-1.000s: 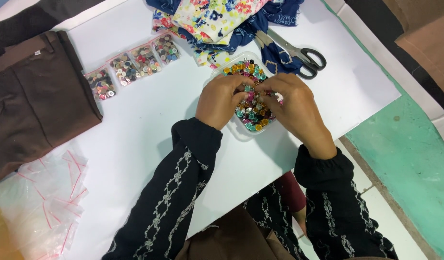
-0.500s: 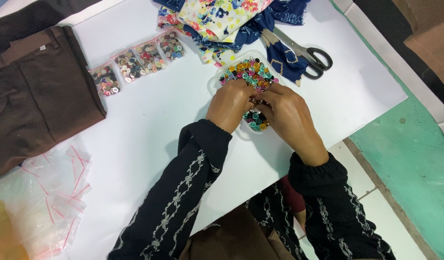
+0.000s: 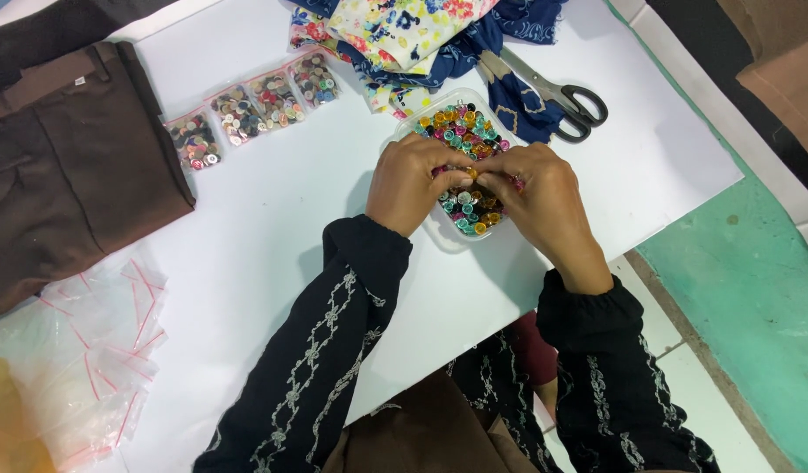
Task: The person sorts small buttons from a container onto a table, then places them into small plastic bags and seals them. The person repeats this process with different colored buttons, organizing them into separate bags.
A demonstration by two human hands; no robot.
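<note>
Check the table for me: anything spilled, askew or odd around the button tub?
Nothing stands out. The buttons sit inside the clear tub, none loose on the white table. Left hand and right hand meet over it, pinching something small. The scissors lie partly under the crumpled fabric, and the button bags sit in a row.

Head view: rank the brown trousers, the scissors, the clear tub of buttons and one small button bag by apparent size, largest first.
1. brown trousers, though cut off at the frame edge.
2. clear tub of buttons, partly hidden by both hands.
3. scissors; close to the tub in length, so unsure.
4. small button bag.
</note>
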